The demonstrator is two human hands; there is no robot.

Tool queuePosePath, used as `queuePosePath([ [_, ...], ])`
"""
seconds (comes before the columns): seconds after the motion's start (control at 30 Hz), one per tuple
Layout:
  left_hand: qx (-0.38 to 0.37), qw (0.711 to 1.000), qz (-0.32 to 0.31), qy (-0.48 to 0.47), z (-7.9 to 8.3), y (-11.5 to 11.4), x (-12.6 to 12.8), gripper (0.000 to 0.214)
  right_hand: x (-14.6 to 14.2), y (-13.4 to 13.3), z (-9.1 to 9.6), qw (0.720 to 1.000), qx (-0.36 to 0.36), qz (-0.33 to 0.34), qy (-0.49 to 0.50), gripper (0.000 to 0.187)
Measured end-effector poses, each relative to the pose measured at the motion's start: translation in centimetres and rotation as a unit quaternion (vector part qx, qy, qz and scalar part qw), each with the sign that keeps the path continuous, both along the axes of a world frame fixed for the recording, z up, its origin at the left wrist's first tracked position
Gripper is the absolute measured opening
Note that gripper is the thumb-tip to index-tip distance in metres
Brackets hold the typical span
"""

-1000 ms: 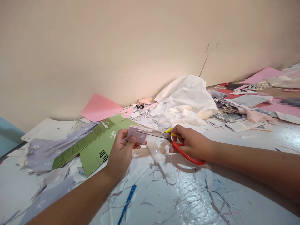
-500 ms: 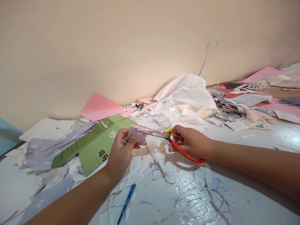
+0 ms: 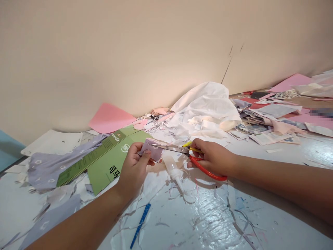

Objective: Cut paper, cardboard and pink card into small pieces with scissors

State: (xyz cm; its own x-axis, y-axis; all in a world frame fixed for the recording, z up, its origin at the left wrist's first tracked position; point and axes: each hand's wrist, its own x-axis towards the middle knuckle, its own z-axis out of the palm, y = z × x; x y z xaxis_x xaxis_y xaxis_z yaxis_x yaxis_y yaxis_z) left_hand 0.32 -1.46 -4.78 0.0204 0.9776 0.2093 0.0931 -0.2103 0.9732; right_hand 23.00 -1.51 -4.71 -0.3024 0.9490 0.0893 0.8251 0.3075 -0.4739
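A flattened green cardboard box (image 3: 109, 163) lies furthest left, partly under the left hand (image 3: 134, 163), which pinches a small lilac paper scrap (image 3: 151, 150) between thumb and fingers. The scrap sits between the 2 hands, much nearer the left, with its long axis running roughly left to right. From the right, the steel blades of the scissors (image 3: 171, 148) point left along nearly the same line and reach into the scrap's right edge, above a clear glue bottle (image 3: 173, 172), while the right hand (image 3: 213, 158) closes around the red handle (image 3: 205, 170).
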Motion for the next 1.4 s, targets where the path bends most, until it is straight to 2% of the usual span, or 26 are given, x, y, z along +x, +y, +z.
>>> queuePosePath([
  [0.23, -0.002, 1.000, 0.003, 0.012, 0.11, -0.04, 0.05, 0.013, 0.08, -0.04, -0.01, 1.000, 0.012, 0.007, -0.015, 0.035],
  [0.37, -0.008, 1.000, 0.000, 0.002, 0.15, -0.07, 0.01, 0.014, 0.13, -0.01, -0.07, 1.000, 0.020, 0.005, -0.014, 0.039],
  [0.57, -0.025, 1.000, 0.001, -0.019, 0.09, -0.13, 0.04, 0.014, 0.20, -0.21, -0.10, 0.996, 0.080, 0.020, -0.044, 0.043],
  [0.73, -0.021, 0.998, 0.002, -0.057, -0.32, 0.32, -0.22, 0.016, 0.20, -0.20, -0.24, 0.992, 0.100, 0.018, -0.069, 0.049],
  [1.4, -0.023, 1.000, 0.000, -0.018, 0.29, -0.23, 0.09, 0.021, 0.00, -0.32, 0.19, 1.000, 0.026, 0.000, -0.014, 0.046],
])
